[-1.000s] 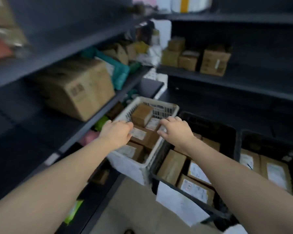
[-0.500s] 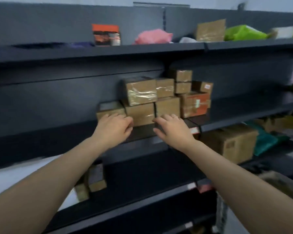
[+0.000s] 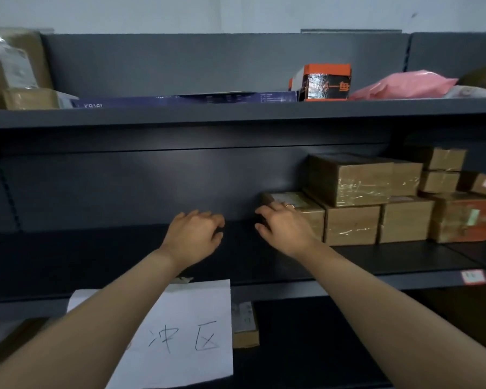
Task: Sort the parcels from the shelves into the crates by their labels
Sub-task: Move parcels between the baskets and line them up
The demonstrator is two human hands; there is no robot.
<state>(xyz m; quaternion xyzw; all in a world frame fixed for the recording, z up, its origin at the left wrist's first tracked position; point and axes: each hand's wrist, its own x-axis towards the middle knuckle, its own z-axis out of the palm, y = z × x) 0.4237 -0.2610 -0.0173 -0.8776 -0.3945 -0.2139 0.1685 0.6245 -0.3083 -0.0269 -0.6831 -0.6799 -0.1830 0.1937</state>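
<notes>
Brown cardboard parcels (image 3: 351, 181) are stacked at the right of the dark middle shelf (image 3: 96, 248). The leftmost one is a low small parcel (image 3: 299, 199). My right hand (image 3: 284, 230) reaches in at that parcel's left front corner, fingers spread; whether it grips the parcel I cannot tell. To its left, over bare shelf, my left hand (image 3: 194, 234) hangs with loosely curled fingers and holds nothing. No crate is in view.
The top shelf carries an orange-and-black box (image 3: 327, 82), a pink bag (image 3: 404, 84), a flat blue box (image 3: 180, 99) and taped parcels (image 3: 11, 68) at the left. A handwritten paper sign (image 3: 185, 332) hangs from the shelf edge. A small box (image 3: 244, 327) stands on the lower shelf.
My view swung from the crates to the shelves, then further left. Both hands left the white crate and now reach onto the middle shelf beside the parcel stack.
</notes>
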